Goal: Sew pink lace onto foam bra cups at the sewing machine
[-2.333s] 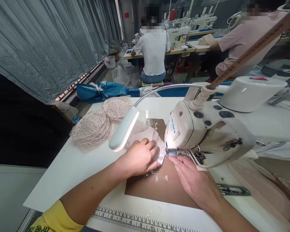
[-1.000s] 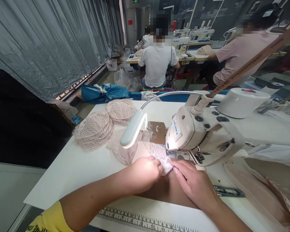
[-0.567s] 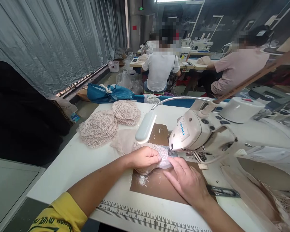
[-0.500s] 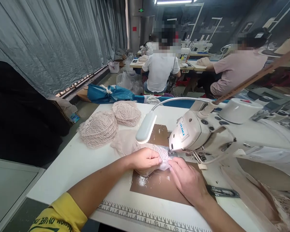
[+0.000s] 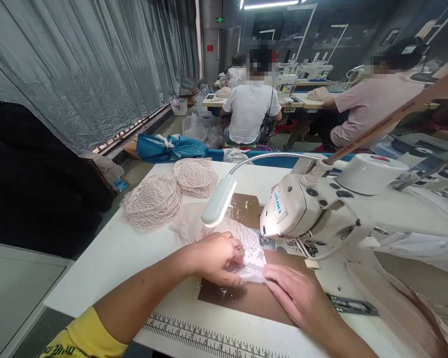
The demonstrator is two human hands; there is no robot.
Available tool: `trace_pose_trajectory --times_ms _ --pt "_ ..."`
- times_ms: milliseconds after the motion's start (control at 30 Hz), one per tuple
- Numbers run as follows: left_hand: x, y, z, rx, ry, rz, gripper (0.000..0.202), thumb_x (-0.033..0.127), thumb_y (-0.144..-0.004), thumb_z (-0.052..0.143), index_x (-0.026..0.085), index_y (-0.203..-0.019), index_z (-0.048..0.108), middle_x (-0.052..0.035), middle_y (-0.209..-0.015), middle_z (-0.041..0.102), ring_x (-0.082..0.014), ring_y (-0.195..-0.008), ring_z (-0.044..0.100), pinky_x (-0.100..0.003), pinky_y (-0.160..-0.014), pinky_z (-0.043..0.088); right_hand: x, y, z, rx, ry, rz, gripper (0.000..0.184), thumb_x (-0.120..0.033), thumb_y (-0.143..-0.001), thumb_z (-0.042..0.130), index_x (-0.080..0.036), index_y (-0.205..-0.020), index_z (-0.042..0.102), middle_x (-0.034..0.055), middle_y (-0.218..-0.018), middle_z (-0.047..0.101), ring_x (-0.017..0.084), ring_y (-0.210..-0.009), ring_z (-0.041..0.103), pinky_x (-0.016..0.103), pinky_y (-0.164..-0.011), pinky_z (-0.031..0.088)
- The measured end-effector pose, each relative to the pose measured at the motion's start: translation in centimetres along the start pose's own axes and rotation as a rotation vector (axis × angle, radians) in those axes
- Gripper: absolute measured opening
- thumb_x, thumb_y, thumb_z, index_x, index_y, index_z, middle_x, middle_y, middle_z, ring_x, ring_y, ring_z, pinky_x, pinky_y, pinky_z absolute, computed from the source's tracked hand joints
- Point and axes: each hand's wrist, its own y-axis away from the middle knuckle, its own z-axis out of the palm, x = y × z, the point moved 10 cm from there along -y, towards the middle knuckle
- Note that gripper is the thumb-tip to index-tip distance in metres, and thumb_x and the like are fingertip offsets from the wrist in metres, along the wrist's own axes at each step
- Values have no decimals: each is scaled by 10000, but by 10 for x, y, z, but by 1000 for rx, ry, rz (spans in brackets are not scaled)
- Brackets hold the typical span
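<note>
A pale pink lace piece (image 5: 248, 246) lies on the brown plate (image 5: 246, 298) just before the needle of the white sewing machine (image 5: 321, 214). My left hand (image 5: 216, 257) has its fingers curled and pinched on the lace's left side. My right hand (image 5: 302, 298) lies on the plate with its fingers together, their tips holding the lace's near right edge. A white gooseneck lamp (image 5: 218, 201) hangs above the lace and lights it.
Two stacks of pink lace cups (image 5: 153, 201) sit at the back left of the white table (image 5: 119, 258). A printed ruler (image 5: 205, 340) runs along the near edge, small snips (image 5: 353, 306) lie right. Two seated people (image 5: 252, 107) work at machines behind.
Both hands have drawn the lace back toward me, away from the needle. My right hand slid from beside the presser foot to the plate's near side. The view tilted slightly up.
</note>
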Motion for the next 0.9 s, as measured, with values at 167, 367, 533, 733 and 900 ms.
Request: trace_pose_trajectory --times_ms 167,367,533,733,900 --pt "20 -8 5 -18 -246 -13 254 394 -757 681 148 -817 657 -79 -875 633 -238 -840 556 -332 -747 450 -4 1 10 -143 -19 22 228 -193 -920 448 -237 -1073 613 22 -816 680 162 -703 622 287 -639 474" --pt "35 -13 15 22 -170 200 111 229 -853 587 181 -802 672 -39 -787 643 -179 -763 559 -295 -781 437 -8 1 10 -283 -223 61 329 -277 -933 447 -216 -615 505 -23 -574 517 125 -557 485 273 -559 378" --pt "39 -6 19 -42 13 320 142 221 -807 654 192 -943 683 -30 -937 674 -178 -874 592 -282 -882 435 22 2 -5 -120 -181 288 215 -294 -946 432 -235 -854 617 -22 -646 579 125 -552 522 256 -526 405" --pt "32 -10 15 7 101 245 294 304 -792 673 164 -1048 628 -100 -1097 626 -224 -986 591 -305 -872 469 19 2 0 -109 -22 178 309 -173 -933 375 -232 -1112 620 49 -955 697 157 -731 646 279 -648 502" --pt "17 -15 8 105 45 104 144 190 -901 483 153 -867 618 -83 -927 641 -189 -870 592 -286 -832 452 23 0 -5 -66 76 201 320 -154 -918 364 -221 -1100 618 49 -956 723 169 -726 668 284 -630 521"
